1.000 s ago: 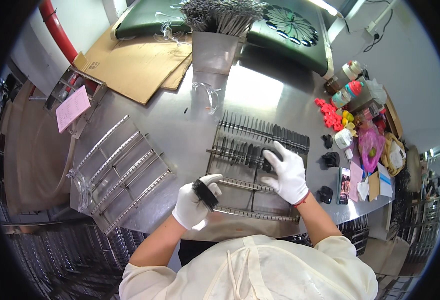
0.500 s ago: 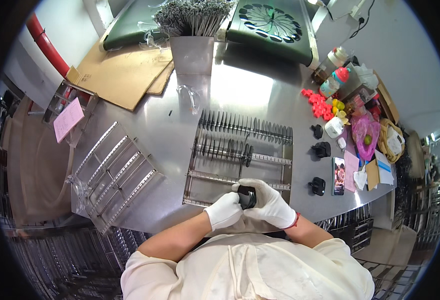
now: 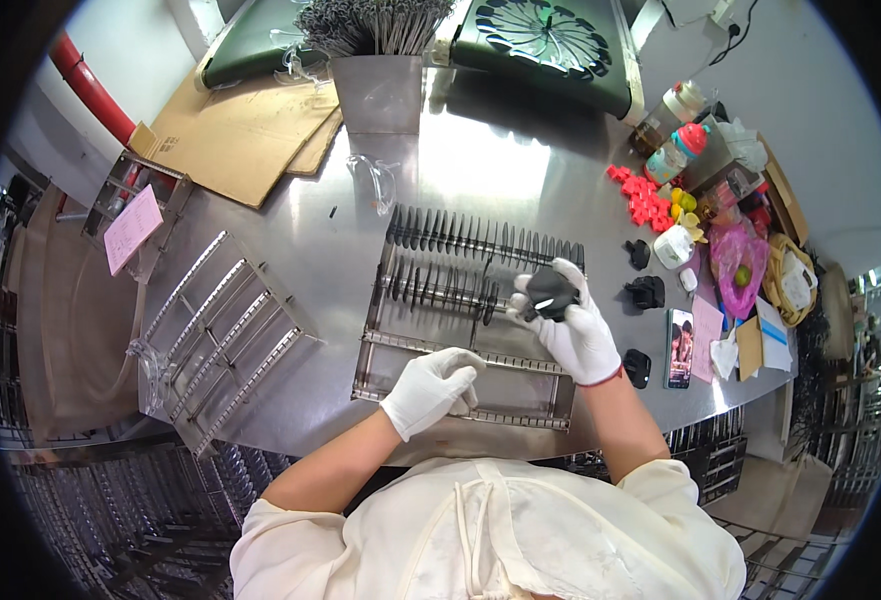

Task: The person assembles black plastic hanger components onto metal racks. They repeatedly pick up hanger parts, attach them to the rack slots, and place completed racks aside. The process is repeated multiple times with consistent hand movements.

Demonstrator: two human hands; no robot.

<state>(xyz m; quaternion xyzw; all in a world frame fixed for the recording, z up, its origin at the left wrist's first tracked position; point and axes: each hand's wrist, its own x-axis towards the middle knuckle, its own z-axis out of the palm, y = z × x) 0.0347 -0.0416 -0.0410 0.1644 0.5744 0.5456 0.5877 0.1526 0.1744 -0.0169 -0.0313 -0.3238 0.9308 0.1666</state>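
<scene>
My right hand (image 3: 580,335), in a white glove, holds a dark curved lens (image 3: 552,291) over the right part of a metal rack (image 3: 430,347). Whether it is one lens or a small stack I cannot tell. Dark lenses (image 3: 460,238) stand on edge along the rack's far row, and a shorter group (image 3: 430,287) fills the left part of the row before it. My left hand (image 3: 430,393), also gloved, hovers at the rack's near rails with fingers loosely curled and apart, nothing visible in them.
Another slotted rack (image 3: 225,340) lies to the left. Black clips (image 3: 645,292), a phone (image 3: 679,348), red plastic pieces (image 3: 645,200) and bottles (image 3: 675,155) sit at right. A metal bin of wire pieces (image 3: 378,95), cardboard (image 3: 240,140) and clear plastic parts (image 3: 375,185) are farther back.
My hands have parted. My right hand has carried the dark lens forward and right over the rack; my left hand has let go of it and moved slightly left.
</scene>
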